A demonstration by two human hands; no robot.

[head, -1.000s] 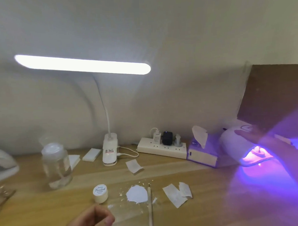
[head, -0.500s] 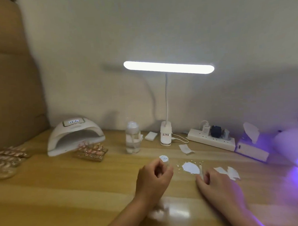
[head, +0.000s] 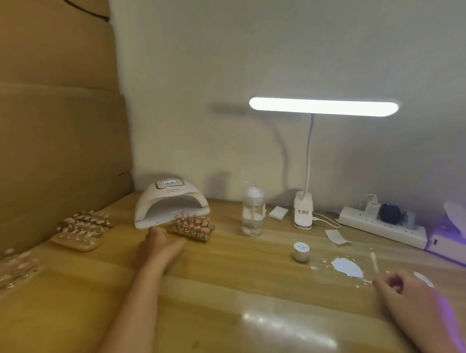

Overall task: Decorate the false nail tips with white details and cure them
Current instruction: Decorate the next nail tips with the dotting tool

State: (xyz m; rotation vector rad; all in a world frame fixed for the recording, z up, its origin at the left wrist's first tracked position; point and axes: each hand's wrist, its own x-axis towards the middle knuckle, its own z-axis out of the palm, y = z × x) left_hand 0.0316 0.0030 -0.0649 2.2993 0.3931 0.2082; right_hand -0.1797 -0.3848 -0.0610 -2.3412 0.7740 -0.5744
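We note the left hand [head: 160, 243] touching the wooden rack of pink false nail tips [head: 194, 228] at its fingertips, grasp indeterminate; the right hand [head: 408, 294] pinches a slim white brush [head: 374, 262]. We advise sliding the rack level.

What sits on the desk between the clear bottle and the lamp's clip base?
In the head view, a small white block lies on the desk between the clear bottle and the lamp base.

Lit bar desk lamp [head: 323, 106], 2 o'clock; clip base on wooden table [head: 231, 296]. Clear bottle [head: 252, 215], 5 o'clock. White block [head: 277, 212] between bottle and lamp base. Power strip [head: 381, 224], plugs inserted, 4 o'clock. Cardboard [head: 50, 117], 9 o'clock.
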